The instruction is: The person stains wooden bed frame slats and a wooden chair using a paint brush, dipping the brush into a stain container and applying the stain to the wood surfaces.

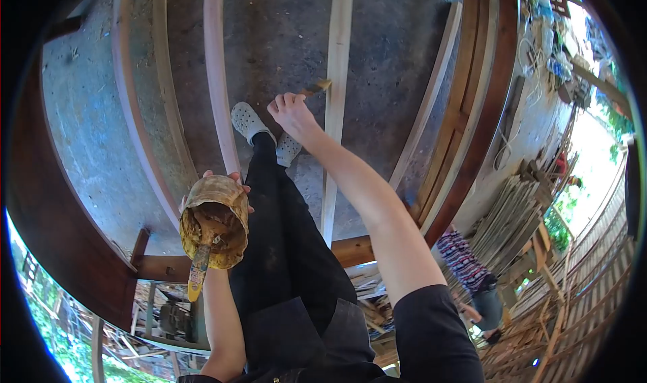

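My left hand point(248, 189) is wrapped round a stained, cut-open container point(214, 189), its mouth tilted toward me. Brown paste point(207, 222) coats the inside. A worn flat handle point(199, 272) with a yellow end sticks out over the rim. Farther forward, my right hand point(294, 117) is closed on a small flat brown tool point(317, 87), whose kind I cannot tell. The tool's tip overlaps the edge of a pale wooden slat point(337, 53). That slat runs lengthwise between other slats in a dark wooden frame.
Another pale slat point(214, 66) runs left of my feet in white clogs point(248, 122). A brown frame rail point(488, 107) borders the right side, and a crossbar point(354, 250) lies near my legs. Stacked boards point(502, 214) lean at the right, near another person point(472, 268).
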### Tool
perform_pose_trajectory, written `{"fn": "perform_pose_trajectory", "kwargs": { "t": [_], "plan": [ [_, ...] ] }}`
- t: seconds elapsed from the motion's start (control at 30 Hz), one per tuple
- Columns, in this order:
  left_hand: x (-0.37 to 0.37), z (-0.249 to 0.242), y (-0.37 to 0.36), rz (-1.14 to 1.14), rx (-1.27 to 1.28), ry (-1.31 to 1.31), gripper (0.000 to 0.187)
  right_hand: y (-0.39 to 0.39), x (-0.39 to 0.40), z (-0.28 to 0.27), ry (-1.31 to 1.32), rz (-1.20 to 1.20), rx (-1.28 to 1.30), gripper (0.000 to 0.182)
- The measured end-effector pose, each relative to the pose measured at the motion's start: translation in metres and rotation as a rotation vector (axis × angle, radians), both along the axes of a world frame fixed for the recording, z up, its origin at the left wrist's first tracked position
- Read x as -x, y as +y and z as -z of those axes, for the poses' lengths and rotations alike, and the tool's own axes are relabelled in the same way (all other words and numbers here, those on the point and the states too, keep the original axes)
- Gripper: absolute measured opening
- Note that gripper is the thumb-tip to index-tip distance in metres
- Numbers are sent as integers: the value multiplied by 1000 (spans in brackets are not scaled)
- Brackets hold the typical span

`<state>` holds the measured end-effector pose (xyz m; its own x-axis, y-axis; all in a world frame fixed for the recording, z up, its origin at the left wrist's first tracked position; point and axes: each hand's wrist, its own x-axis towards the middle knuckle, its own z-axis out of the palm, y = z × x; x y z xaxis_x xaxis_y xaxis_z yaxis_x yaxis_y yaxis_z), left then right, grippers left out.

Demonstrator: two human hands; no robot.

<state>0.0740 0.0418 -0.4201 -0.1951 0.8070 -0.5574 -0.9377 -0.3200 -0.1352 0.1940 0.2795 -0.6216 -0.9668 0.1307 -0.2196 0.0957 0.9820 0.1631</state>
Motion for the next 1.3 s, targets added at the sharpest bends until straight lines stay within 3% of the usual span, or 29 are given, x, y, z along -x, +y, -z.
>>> {"fn": "perform_pose_trajectory", "kwargs": {
  "t": [0.1, 0.3, 0.37, 0.47, 0.6, 0.67, 0.73, 0.8, 0.9, 0.97, 1.13, 1.3],
  "plan": [
    [-8, -5, -6, 55, 60, 34, 62, -36, -18, 10, -193, 105, -47, 22],
    [-26, -7, -6, 246, 124, 139, 64, -120, -63, 3, -143, 269, 60, 15],
    [-34, -14, 1, 312, 257, 200, 66, -149, -80, -1, -124, 352, 77, 14],
    [-37, -13, 16, 433, 211, 203, 67, -194, -110, -7, -153, 527, 228, 11],
    [-42, -17, 38, 593, 143, 170, 71, -261, -178, 5, -126, 1031, 568, 14],
    [-48, -21, 52, 680, 133, 199, 72, -264, -221, -16, -190, 1365, 509, 14],
    [-49, -35, 64, 743, 148, 176, 70, -267, -271, -31, 52, 1713, 460, 11],
    [-52, -37, 73, 805, 170, 143, 70, -257, -315, -43, 94, 2072, 331, 15],
    [-52, -34, 87, 905, 59, 178, 67, -246, -349, -49, 136, 2261, 306, 21],
    [-58, -46, 98, 906, 90, 100, 69, -236, -355, -37, 41, 2438, 602, 27],
    [-48, -44, 124, 1006, 98, 125, 71, -165, -302, -14, 86, 2386, 771, 33],
    [-15, -32, 147, 1027, 44, 112, 71, -75, -226, -4, 349, 2325, 792, 35]
  ]
}}
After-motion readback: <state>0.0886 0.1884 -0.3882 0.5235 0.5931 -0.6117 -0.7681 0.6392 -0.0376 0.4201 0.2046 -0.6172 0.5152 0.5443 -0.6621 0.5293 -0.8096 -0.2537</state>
